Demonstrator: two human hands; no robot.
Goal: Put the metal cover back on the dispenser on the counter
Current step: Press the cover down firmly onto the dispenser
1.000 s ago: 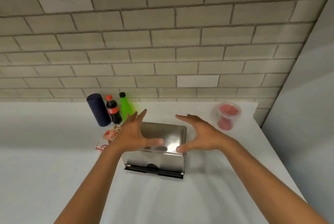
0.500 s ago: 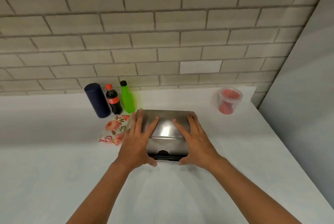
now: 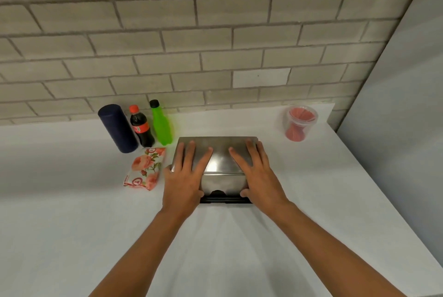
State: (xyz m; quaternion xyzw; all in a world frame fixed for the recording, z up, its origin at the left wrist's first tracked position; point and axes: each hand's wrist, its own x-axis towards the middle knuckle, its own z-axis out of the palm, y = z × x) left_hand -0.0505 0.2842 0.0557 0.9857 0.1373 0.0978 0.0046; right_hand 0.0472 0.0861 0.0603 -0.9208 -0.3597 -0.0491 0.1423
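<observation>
The shiny metal cover sits over the dispenser on the white counter, with the dispenser's black base showing along the front bottom edge. My left hand lies flat on the cover's left side, fingers spread on top and thumb against the front face. My right hand mirrors it on the right side, palm on the top corner, thumb at the lower front. Both hands press on the cover from above; its side walls are hidden under them.
Left of the dispenser lies a floral packet. Behind it stand a dark blue cylinder, a cola bottle and a green bottle. A clear tub with red contents stands at the back right. A grey wall borders the counter's right edge.
A second ago my hands hovered open at the cover's sides. They came down onto its top and now rest flat there, barely shifted since half a second ago.
</observation>
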